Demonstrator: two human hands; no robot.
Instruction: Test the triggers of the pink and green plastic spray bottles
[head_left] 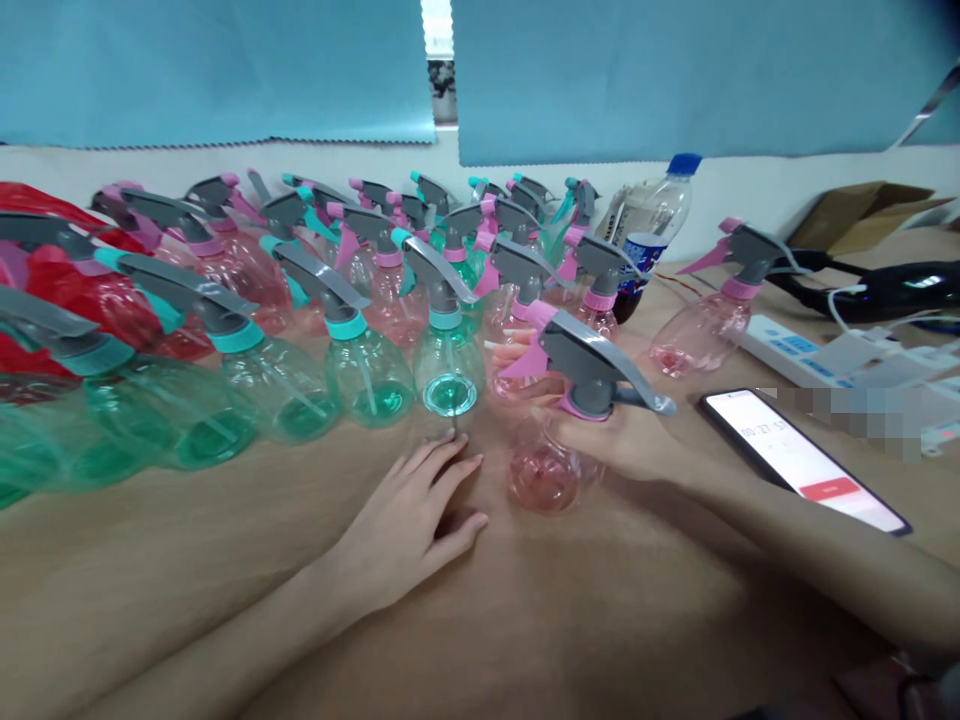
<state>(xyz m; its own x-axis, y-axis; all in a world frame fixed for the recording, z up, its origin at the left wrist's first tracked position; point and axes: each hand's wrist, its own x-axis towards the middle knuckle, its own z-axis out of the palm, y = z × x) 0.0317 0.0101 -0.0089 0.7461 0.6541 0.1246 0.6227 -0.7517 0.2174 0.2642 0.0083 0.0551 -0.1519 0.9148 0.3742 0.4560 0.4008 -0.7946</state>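
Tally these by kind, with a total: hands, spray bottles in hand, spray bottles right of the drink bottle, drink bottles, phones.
Hands, left hand and right hand: 2
Held pink spray bottle: 1
Pink spray bottle on the right: 1
Blue-capped drink bottle: 1
Phone: 1
Total: 6

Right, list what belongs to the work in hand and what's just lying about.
Likely the work:
pink transparent plastic spray bottle, at the right hand
green transparent spray bottles

Likely lying about:
black phone, screen lit
blue-capped plastic bottle
white power strip
brown cardboard box
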